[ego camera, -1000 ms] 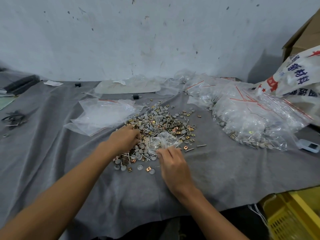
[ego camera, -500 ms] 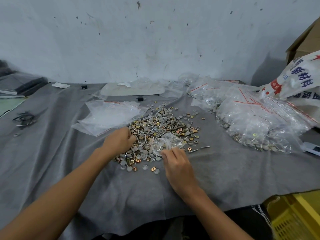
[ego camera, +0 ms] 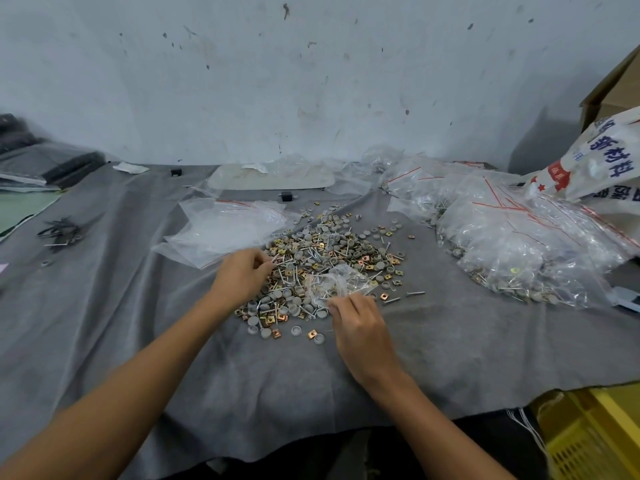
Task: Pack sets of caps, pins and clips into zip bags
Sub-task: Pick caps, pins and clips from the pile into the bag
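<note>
Clear plastic, crumpled and holding a few parts, the zip bag (ego camera: 341, 282) lies on the near right edge of the pile (ego camera: 329, 251). The right hand (ego camera: 360, 329) pinches the bag's near edge between thumb and fingertips, with the wrist low over the cloth (ego camera: 450, 348). The left hand (ego camera: 242, 277) rests at the pile's left edge with its fingers curled down among the parts; whether they hold anything I cannot tell.

The pile is a loose mix in the middle of the table: round grey caps (ego camera: 266, 333), thin silver pins (ego camera: 415, 293) and small square copper-coloured clips (ego camera: 312, 335). A few strays of each lie apart on the near side.

Just beyond the left hand, touching the pile's far left edge, lies a flat stack of empty bags (ego camera: 225, 226) with red zip lines. To the right of the pile, well apart from it, a big heap of filled bags (ego camera: 519, 244) spreads toward the table's right edge.

The grey felt-like cloth covers the whole table and hangs over the near edge. A small black block (ego camera: 286, 196) sits beyond the pile, and behind it a pale flat tray (ego camera: 277, 178) lies near the wall (ego camera: 311, 81), which is whitish and speckled. At far left some dark metal bits (ego camera: 62, 233) lie scattered. A white printed sack (ego camera: 588, 157) leans at the right above the filled bags, with a brown carton (ego camera: 620, 88) behind it. A yellow crate (ego camera: 588, 441) stands below the table's near right corner.
</note>
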